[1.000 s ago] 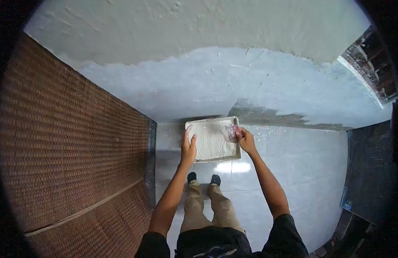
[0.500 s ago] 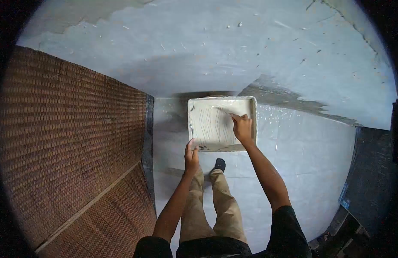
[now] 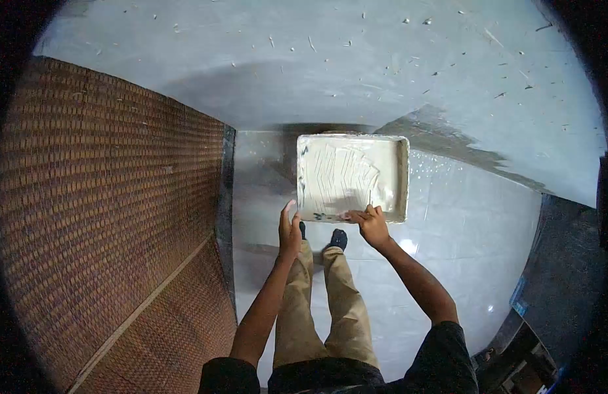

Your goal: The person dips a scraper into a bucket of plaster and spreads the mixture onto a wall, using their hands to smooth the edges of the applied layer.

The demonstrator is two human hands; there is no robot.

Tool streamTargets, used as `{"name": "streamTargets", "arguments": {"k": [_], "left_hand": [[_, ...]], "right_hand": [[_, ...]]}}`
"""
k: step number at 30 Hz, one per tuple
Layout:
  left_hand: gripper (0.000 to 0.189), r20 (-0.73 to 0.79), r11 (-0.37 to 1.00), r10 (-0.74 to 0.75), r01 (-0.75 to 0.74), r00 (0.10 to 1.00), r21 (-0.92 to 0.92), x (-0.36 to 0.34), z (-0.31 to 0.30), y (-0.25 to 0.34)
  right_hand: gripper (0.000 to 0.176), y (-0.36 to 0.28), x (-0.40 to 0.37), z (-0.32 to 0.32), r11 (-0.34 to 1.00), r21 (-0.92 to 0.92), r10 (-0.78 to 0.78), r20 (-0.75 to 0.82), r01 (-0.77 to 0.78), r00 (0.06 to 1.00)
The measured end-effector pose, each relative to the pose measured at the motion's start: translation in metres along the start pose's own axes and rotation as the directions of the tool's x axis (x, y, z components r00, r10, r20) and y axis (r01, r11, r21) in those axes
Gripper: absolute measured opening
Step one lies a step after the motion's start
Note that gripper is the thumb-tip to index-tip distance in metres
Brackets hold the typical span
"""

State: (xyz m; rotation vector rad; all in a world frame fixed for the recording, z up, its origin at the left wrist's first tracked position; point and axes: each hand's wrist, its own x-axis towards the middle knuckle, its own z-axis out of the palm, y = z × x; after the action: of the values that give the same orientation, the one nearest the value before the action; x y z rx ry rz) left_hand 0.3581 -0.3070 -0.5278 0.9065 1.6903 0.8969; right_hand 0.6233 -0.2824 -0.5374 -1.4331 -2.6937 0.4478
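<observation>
A shallow rectangular tray (image 3: 402,157) holds a smooth layer of cream-white, paste-like material (image 3: 340,167) scored with many wavy, roughly parallel lines. At the near rim, my right hand (image 3: 375,225) is closed in a pinch, fingertips right over the paste's front edge. A thin stick-like tool (image 3: 370,197) shows just above those fingers; its exact kind I cannot tell. Beside the tray's near left corner, my left hand (image 3: 290,231) has its fingers stretched out and apart, tips right at the rim.
Ahead rises a grey wall (image 3: 304,79) with splatters and a darker patch. Woven brown matting (image 3: 113,177) covers the left side. Underfoot is a glossy pale tiled floor (image 3: 461,262); a dark panel (image 3: 570,256) stands at right. My feet are just below the tray.
My right hand has drawn back from over the tray's middle right to its near rim. More lines show in the paste at right. The tray sits slightly higher and further right in view.
</observation>
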Motion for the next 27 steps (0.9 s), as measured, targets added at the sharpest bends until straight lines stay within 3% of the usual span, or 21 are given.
{"name": "streamTargets", "arguments": {"k": [10, 13, 15, 16, 18, 27], "left_hand": [[0.04, -0.018, 0.998, 0.057, -0.057, 0.998, -0.035, 0.004, -0.006, -0.012], [0.04, -0.042, 0.991, 0.082, -0.086, 0.996, -0.1, 0.002, -0.007, -0.023], [0.04, -0.047, 0.991, 0.095, -0.099, 0.994, -0.094, 0.001, -0.007, -0.029], [0.04, -0.052, 0.99, 0.107, -0.111, 0.993, -0.086, 0.0, -0.008, -0.029], [0.04, -0.052, 0.992, 0.078, -0.082, 0.996, -0.091, -0.003, -0.01, -0.028], [0.041, -0.055, 0.987, 0.097, -0.104, 0.994, -0.125, -0.014, -0.018, -0.027]], "right_hand": [[0.031, 0.011, 0.024, -0.002, 0.998, 0.067, 0.005, 0.095, -0.011, 0.995], [0.027, 0.022, 0.027, 0.011, 0.988, 0.137, 0.06, 0.116, -0.076, 0.991], [0.029, 0.03, 0.033, 0.012, 0.984, 0.122, 0.099, 0.254, -0.133, 0.962], [0.029, 0.029, 0.034, 0.009, 0.984, 0.122, 0.097, 0.253, -0.131, 0.963], [0.026, 0.029, 0.034, 0.002, 0.977, 0.212, -0.004, 0.106, -0.019, 0.994], [0.031, 0.034, 0.043, 0.018, 0.93, 0.353, 0.045, 0.16, -0.1, 0.986]]}}
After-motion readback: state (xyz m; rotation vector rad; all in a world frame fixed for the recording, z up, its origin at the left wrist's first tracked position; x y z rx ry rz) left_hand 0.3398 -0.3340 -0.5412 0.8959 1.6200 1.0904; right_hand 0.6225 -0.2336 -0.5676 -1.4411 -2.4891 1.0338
